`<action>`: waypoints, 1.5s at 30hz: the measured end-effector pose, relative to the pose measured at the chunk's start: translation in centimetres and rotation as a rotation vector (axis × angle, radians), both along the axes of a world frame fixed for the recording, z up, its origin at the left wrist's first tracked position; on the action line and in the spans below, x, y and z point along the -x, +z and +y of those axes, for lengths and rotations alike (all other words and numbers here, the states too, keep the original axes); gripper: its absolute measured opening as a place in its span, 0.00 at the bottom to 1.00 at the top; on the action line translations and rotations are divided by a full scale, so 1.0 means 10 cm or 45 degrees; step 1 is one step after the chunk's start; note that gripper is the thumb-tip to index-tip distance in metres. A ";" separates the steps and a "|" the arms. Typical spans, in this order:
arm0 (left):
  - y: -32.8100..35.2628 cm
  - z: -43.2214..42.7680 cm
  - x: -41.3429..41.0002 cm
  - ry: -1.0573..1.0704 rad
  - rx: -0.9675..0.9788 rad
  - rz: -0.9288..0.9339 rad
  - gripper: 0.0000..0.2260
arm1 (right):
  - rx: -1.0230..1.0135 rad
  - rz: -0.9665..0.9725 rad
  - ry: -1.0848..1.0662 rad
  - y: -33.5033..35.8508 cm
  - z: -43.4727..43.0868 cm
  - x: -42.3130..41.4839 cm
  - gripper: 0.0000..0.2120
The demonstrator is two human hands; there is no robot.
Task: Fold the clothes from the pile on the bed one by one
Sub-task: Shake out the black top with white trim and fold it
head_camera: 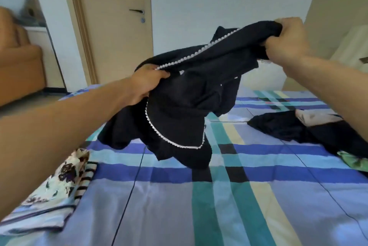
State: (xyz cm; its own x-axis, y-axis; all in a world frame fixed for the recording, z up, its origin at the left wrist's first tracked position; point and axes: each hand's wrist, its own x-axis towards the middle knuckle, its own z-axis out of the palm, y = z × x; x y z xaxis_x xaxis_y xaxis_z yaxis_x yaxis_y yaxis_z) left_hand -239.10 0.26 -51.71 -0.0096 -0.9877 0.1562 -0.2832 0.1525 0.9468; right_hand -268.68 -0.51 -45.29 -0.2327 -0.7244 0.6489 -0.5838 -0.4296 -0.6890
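A black garment with white lace trim hangs in the air above the bed. My left hand grips its lower left edge near the trim. My right hand grips its bunched upper right end, held higher. The garment's lower folds droop down close to the striped sheet. The pile of clothes, mostly dark with a pale piece and a green piece, lies at the right side of the bed.
Folded patterned clothes lie stacked at the bed's left edge. A closed door stands behind the bed, an orange sofa at far left. The headboard and a pillow are at the right.
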 end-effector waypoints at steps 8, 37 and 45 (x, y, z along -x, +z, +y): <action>0.89 -0.08 -0.51 0.286 0.550 -1.502 0.17 | 0.029 0.145 -0.077 0.34 -0.03 0.18 0.09; 0.97 0.26 0.34 -0.131 0.196 -0.640 0.13 | -1.074 0.628 0.698 -1.13 0.40 -0.58 0.24; 1.07 0.17 0.07 -0.180 0.372 -1.261 0.05 | -0.644 0.055 0.533 -1.25 0.07 -0.47 0.09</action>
